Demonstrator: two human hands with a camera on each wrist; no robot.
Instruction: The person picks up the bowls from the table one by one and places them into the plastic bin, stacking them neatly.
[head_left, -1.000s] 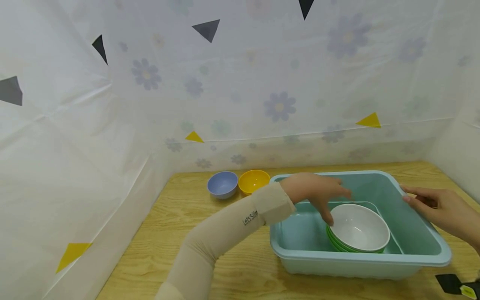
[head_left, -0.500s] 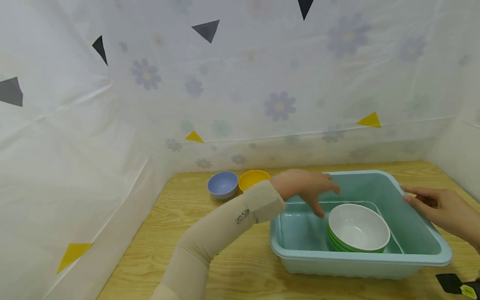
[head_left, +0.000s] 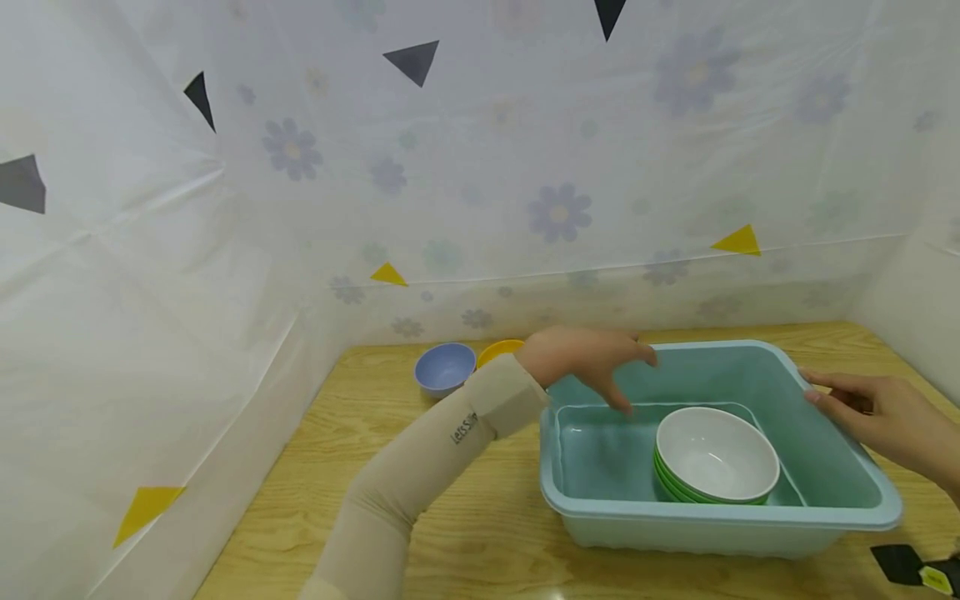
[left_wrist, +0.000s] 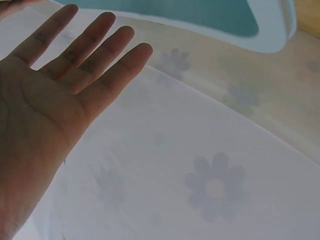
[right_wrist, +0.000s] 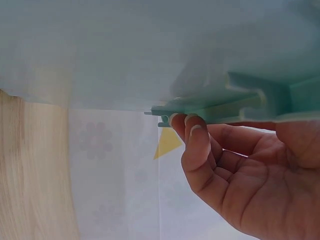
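A light blue plastic tub (head_left: 720, 521) stands on the wooden table (head_left: 480, 533). Inside it a white bowl (head_left: 716, 454) sits nested on green bowls (head_left: 672, 490). My left hand (head_left: 592, 362), in a beige sleeve, hovers over the tub's back left corner with its fingers spread and holds nothing. The left wrist view shows that left hand (left_wrist: 60, 90) with an empty palm and the tub's rim (left_wrist: 270, 30) beyond. My right hand (head_left: 862, 408) holds the tub's right rim. In the right wrist view its fingers (right_wrist: 192, 132) curl against the rim's edge (right_wrist: 200, 112).
A blue bowl (head_left: 444, 368) and a yellow bowl (head_left: 497, 350) stand side by side at the back of the table, left of the tub. A flower-printed white sheet (head_left: 480, 167) walls in the back and both sides. A black item (head_left: 900, 565) lies at the front right corner.
My left hand has drawn away from the white bowl's left rim, moving left and up to the tub's back left corner. The right hand and the bowls have stayed put.
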